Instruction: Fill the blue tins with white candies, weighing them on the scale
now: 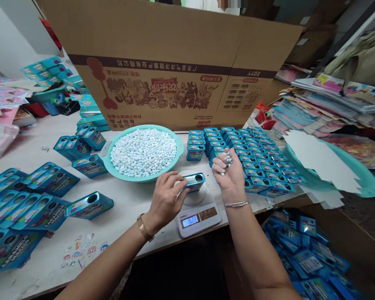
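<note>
My left hand (166,195) grips a small blue tin (194,182) lying on its side on a white digital scale (196,213), whose display is lit. My right hand (228,171) is closed around a handful of white candies (228,158), held just right of the tin. A teal bowl (117,170) heaped with white candies sits just behind the scale. Rows of upright blue tins (250,156) with open holes stand to the right of the bowl.
A large cardboard box (175,62) stands behind the bowl. More blue tins (34,204) lie at the left of the white table. A second teal basin (365,183) with white paper and stacked flat packaging (325,104) are at right. A crate of tins (309,254) sits below.
</note>
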A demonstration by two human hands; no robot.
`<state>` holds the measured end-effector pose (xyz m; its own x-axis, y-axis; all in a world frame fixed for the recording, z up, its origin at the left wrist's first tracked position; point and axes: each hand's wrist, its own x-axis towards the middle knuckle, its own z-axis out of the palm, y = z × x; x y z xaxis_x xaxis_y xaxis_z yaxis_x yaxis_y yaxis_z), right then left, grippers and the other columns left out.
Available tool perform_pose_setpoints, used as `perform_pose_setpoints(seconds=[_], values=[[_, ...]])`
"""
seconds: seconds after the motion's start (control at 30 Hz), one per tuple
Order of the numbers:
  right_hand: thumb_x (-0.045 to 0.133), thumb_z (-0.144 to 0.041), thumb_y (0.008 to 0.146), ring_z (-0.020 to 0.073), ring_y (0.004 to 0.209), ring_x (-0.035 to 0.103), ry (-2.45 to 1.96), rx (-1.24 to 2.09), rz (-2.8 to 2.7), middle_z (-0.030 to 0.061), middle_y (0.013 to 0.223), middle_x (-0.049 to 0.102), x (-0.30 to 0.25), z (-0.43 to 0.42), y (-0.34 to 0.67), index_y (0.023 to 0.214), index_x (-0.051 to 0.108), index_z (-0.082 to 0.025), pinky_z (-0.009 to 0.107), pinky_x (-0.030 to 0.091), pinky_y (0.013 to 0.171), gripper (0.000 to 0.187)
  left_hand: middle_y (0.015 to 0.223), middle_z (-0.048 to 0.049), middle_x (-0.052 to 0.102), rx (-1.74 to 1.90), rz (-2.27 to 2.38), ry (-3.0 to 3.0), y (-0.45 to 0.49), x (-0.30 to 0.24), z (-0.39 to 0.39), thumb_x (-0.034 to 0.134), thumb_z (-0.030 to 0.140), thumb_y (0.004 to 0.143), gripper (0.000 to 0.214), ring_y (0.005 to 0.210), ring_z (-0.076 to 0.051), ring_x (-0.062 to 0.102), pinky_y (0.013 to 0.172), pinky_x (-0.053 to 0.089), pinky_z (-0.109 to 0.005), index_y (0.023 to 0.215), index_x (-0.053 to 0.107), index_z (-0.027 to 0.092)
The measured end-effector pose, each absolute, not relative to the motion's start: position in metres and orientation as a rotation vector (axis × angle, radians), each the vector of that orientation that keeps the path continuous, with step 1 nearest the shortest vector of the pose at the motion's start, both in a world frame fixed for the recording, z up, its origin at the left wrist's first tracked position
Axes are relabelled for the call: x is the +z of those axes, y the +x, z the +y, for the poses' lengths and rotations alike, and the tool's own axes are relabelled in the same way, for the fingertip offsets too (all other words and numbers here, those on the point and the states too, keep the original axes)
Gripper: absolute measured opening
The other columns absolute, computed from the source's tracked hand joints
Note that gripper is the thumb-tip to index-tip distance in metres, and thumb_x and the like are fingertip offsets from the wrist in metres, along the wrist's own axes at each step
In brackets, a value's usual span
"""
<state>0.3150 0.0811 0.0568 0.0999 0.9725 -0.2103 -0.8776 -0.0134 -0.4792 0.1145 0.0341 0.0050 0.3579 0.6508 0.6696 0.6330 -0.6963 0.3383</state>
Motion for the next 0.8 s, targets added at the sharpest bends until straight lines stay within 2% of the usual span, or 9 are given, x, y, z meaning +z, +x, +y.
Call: perform_pose_setpoints(seconds=[0.13,0.27,0.47,0.67,0.8], values=[[0.055,-0.035,0.095,0.0046,0.035,0.030,-0.562,1.480,-0.193,-0.0112,0.050,0.035,0.056,0.079,0.311,0.077,0.049,-0.022,0.012,0.023,0.030,0.023,0.102,-0.0067,0.070,1.106,1.230,2.692,0.125,0.001,0.032,0.057,0.021,0.092,0.017,0.112,-0.029,0.058,0.104,0.039,-0.054,0.106,0.066,0.020],[0.063,-0.038,0.090,0.0043,0.035,0.029,-0.601,1.445,-0.228,-0.0117,0.050,0.035,0.055,0.080,0.308,0.075,0.048,-0.022,0.013,0.022,0.029,0.027,0.104,-0.0076,0.069,0.994,1.256,2.697,0.135,0.002,0.037,0.057,0.022,0.091,0.018,0.114,-0.030,0.057,0.105,0.036,-0.056,0.108,0.065,0.021],[0.066,-0.043,0.088,0.0036,0.034,0.029,-0.625,1.458,-0.259,-0.0122,0.049,0.037,0.053,0.085,0.299,0.074,0.047,-0.021,0.012,0.023,0.029,0.032,0.106,-0.0079,0.068,0.923,1.224,2.640,0.147,0.006,0.047,0.060,0.024,0.090,0.019,0.117,-0.031,0.055,0.107,0.035,-0.059,0.107,0.066,0.021],[0.066,-0.042,0.088,0.0032,0.034,0.028,-0.626,1.468,-0.258,-0.0120,0.050,0.037,0.049,0.087,0.296,0.075,0.048,-0.021,0.012,0.023,0.029,0.031,0.110,-0.0102,0.063,1.309,1.318,2.364,0.129,0.006,0.046,0.061,0.028,0.091,0.028,0.110,-0.027,0.057,0.098,0.046,-0.047,0.117,0.062,0.020],[0.064,-0.040,0.090,0.0034,0.035,0.027,-0.618,1.497,-0.217,-0.0118,0.050,0.035,0.050,0.084,0.299,0.075,0.048,-0.021,0.012,0.022,0.029,0.029,0.114,-0.0111,0.061,1.349,1.375,2.238,0.111,0.000,0.035,0.064,0.032,0.089,0.037,0.108,-0.025,0.058,0.095,0.050,-0.044,0.124,0.057,0.021]])
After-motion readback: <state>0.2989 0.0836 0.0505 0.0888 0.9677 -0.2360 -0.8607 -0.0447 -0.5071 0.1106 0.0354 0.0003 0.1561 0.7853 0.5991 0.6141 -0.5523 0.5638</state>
